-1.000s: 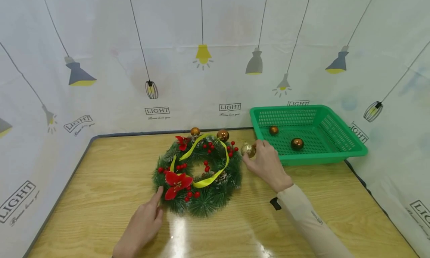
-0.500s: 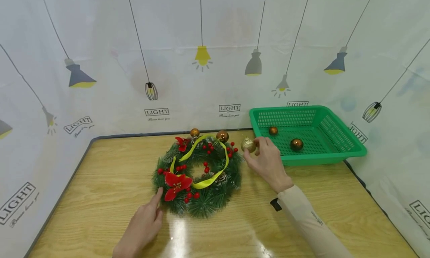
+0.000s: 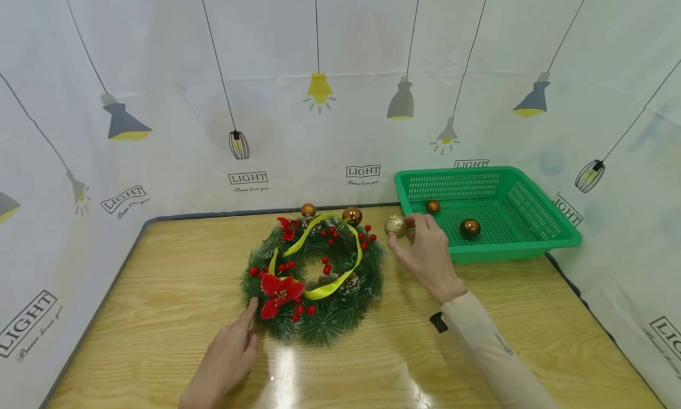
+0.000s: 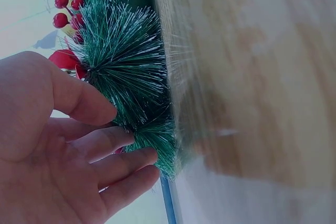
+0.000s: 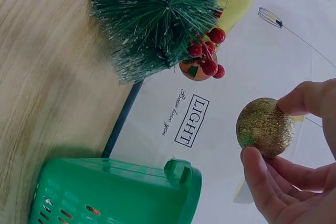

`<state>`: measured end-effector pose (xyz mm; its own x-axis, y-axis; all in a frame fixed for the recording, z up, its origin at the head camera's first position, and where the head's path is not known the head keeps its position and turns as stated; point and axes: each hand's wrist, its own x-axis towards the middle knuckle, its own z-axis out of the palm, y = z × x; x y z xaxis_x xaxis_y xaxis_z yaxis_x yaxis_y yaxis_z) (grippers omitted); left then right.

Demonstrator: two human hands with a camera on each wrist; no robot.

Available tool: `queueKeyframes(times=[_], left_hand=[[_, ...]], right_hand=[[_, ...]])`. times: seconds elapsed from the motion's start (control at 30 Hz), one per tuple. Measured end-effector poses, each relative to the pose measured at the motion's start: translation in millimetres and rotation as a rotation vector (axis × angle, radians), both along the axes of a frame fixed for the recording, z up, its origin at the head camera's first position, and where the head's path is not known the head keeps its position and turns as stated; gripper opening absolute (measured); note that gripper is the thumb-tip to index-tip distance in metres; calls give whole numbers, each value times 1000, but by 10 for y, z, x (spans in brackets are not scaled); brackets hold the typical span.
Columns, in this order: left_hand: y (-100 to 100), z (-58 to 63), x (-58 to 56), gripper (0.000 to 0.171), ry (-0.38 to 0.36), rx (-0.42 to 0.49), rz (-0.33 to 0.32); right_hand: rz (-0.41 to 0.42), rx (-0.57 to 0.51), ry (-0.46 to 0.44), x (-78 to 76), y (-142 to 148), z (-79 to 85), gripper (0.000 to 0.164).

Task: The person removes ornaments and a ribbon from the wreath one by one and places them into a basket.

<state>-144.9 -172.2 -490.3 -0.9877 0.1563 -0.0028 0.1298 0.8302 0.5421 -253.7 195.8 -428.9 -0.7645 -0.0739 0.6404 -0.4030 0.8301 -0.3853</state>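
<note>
A green Christmas wreath [image 3: 323, 325] lies on the wooden table with a red poinsettia [image 3: 282, 291], red berries, pine cones and a loop of yellow ribbon [image 3: 328, 289]. My left hand [image 3: 226, 359] touches its near-left side, fingers loosely extended against the needles in the left wrist view. Between thumb and fingertips, my right hand [image 3: 425, 258] pinches a gold glitter bauble [image 5: 264, 128]. It holds the bauble up off the table, right of the wreath and by the basket's left corner. A shiny copper bauble [image 3: 352, 215] and a smaller orange-brown one [image 3: 308, 210] sit at the wreath's far edge.
A green plastic basket [image 3: 479, 254] stands at the back right with two brown baubles inside, one smaller [image 3: 433, 207] and one larger [image 3: 470, 228]. Behind the table [image 3: 175, 267] hangs a white backdrop [image 3: 298, 42] printed with lamps.
The gold bauble has risen slightly and turned in the right hand's fingers, showing more of its face. The left hand and the wreath stay in place.
</note>
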Motion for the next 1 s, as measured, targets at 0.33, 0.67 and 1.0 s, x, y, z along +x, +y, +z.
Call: queueKeyframes(times=[0.33,0.67,1.0], left_hand=[[4,5,-7,71,-22,8,7],[11,2,-12,71,-25,17,11],[11,10,-14,70,-7,-9,3]], right_hand=[[-28,3,13,-46,123,21,37],[-87,22,29,-90,292,34,36],[-131,56,40,-113,418,96,38]])
